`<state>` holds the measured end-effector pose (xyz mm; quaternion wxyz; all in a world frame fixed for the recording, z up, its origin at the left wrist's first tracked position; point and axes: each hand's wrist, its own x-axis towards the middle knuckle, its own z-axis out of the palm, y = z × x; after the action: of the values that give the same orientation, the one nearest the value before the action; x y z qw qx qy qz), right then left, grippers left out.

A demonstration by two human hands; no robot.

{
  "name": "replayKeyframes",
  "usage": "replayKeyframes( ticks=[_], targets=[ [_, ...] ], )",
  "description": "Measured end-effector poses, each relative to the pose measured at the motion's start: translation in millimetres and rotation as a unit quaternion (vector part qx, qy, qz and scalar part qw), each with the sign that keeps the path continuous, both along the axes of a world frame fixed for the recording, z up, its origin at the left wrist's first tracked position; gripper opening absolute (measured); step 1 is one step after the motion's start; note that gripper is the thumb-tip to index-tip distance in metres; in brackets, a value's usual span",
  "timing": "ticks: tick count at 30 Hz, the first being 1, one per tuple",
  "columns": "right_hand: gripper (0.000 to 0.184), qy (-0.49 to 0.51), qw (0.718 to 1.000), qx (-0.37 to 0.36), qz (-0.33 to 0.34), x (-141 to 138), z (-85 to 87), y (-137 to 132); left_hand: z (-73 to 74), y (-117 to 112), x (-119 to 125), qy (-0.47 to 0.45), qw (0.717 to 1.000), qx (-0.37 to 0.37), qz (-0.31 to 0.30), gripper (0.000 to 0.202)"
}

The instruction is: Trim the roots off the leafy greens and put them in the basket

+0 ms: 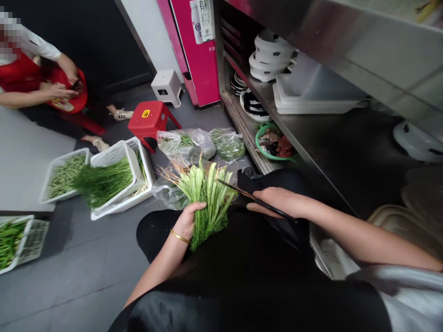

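Note:
My left hand (191, 217) is wrapped round a thick bunch of green stalks (207, 198) with pale root ends pointing away from me, held over my lap. My right hand (280, 203) grips dark scissors (242, 193), whose thin blades reach left to the upper part of the bunch. A gold bracelet sits on my left wrist.
White baskets (119, 152) of greens lie on the grey floor at left, another basket (31, 240) at the far left. Plastic bags of greens (194, 143) and a red stool (150, 120) lie ahead. A seated person in red (38, 83) is at top left. Steel shelving (311, 133) with dishes stands right.

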<state>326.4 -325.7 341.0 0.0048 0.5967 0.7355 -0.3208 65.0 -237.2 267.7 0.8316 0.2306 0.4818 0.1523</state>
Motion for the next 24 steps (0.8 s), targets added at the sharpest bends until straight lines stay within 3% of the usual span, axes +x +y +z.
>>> replayKeyframes(
  ticks=[4, 7, 13, 17, 21, 24],
  targets=[
    [0.041, 0.044, 0.999, -0.007, -0.019, 14.4, 3.9, -16.6, 1.4, 1.0, 4.4, 0.01, 1.0, 0.003, 0.0, 0.008],
    [0.039, 0.024, 0.999, -0.003, -0.027, 15.5, 9.3, -21.6, 2.5, 1.0, 8.3, 0.014, 1.0, 0.004, -0.004, 0.006],
    [0.038, -0.055, 0.998, 0.013, -0.007, 13.4, 12.2, -14.1, 3.0, -0.7, 15.8, 0.025, 0.999, 0.022, -0.011, 0.007],
    [0.038, -0.071, 0.997, 0.038, 0.0, 17.3, 7.9, -10.9, 0.0, -3.5, 12.5, 0.036, 0.997, 0.041, -0.054, 0.015],
    [0.035, -0.072, 0.997, 0.036, -0.008, 23.6, 2.5, -18.3, -5.9, -6.5, 4.8, 0.008, 0.981, 0.174, -0.082, 0.037],
    [0.036, -0.032, 0.998, 0.041, -0.039, 29.9, -0.9, -28.3, -8.5, -6.9, 1.3, -0.015, 0.953, 0.259, -0.157, 0.049]
  ],
)
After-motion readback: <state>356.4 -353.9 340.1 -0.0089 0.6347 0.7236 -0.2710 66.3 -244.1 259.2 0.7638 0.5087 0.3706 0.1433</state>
